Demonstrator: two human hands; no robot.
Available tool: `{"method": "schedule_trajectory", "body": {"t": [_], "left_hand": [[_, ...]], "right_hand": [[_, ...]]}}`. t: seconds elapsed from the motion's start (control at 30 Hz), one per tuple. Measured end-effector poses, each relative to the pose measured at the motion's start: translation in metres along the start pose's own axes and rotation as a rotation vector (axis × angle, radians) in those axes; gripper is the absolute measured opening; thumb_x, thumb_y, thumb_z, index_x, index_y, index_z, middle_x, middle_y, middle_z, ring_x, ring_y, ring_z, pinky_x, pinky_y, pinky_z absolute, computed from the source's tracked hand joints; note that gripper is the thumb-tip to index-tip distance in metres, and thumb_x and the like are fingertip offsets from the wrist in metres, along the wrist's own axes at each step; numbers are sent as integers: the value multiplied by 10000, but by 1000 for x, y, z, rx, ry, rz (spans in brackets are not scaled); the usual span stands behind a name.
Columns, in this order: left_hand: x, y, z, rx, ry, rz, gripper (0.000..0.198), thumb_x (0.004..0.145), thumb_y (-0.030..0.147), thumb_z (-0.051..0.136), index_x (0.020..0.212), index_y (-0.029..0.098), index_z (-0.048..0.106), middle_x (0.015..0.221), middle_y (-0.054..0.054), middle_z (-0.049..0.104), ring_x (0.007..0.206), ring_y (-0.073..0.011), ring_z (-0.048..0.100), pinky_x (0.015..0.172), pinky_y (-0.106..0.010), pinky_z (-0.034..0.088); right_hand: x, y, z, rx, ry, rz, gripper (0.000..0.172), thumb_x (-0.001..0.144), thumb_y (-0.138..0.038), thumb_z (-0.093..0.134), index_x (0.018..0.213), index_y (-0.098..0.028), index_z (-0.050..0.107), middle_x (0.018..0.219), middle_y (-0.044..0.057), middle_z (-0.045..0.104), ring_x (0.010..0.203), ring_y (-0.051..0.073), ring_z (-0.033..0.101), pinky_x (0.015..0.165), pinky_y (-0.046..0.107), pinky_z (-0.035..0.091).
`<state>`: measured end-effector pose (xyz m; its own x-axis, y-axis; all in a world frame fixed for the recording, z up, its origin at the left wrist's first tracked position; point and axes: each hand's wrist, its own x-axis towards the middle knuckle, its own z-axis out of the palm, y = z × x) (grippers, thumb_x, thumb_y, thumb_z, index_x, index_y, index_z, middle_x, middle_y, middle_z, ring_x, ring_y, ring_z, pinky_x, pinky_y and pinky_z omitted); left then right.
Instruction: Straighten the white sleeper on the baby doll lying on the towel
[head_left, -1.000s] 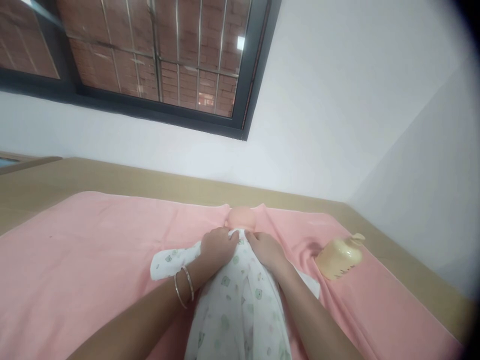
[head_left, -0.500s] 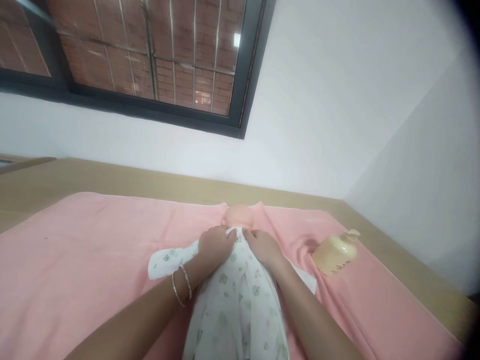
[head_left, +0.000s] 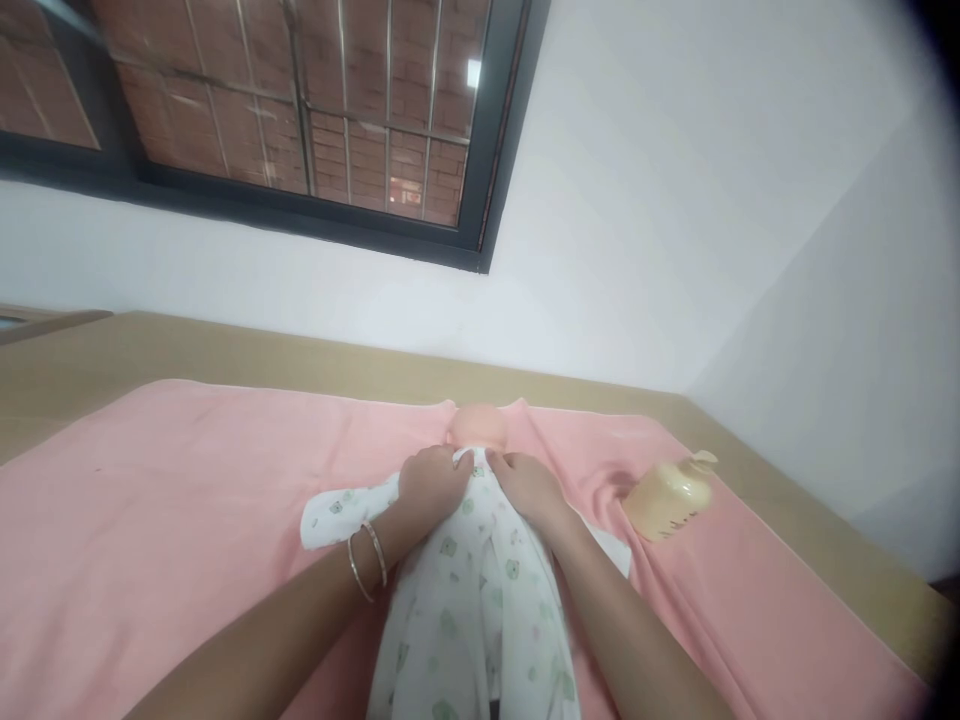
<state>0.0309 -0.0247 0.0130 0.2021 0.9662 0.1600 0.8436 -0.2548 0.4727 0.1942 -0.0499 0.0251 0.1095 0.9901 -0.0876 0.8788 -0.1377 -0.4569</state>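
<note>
On garment neckline (head_left: 480,468), fingers (head_left: 439,470) closed

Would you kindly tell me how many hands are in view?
2: the left hand and the right hand, both holding the printed white garment near its neckline, one on each side.

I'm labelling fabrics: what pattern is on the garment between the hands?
Small, scattered motifs, mostly green, some bear-like, on white; the garment shows best in the head view.
</note>
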Motion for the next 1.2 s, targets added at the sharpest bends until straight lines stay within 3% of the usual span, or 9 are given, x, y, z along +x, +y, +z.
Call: {"method": "schedule_trajectory", "body": {"t": [0.77,1.2], "left_hand": [[-2,2,-2,23,5,-17,467,891,467,270,846,194,646,878,-77,681,809,-233,603,723,-343,380],[-6,4,-3,116,113,50,382,898,361,327,726,164,605,784,-78,665,748,-210,584,700,-345,323]], "right_hand": [[0,-2,-1,0,1,12,720,890,-661,165,973,-156,671,994,155,671,878,252,605,678,298,391],[-31,-29,-13,-271,127,-102,564,958,-448,181,917,-133,647,904,170,656,796,237,596,694,318,374]]}}
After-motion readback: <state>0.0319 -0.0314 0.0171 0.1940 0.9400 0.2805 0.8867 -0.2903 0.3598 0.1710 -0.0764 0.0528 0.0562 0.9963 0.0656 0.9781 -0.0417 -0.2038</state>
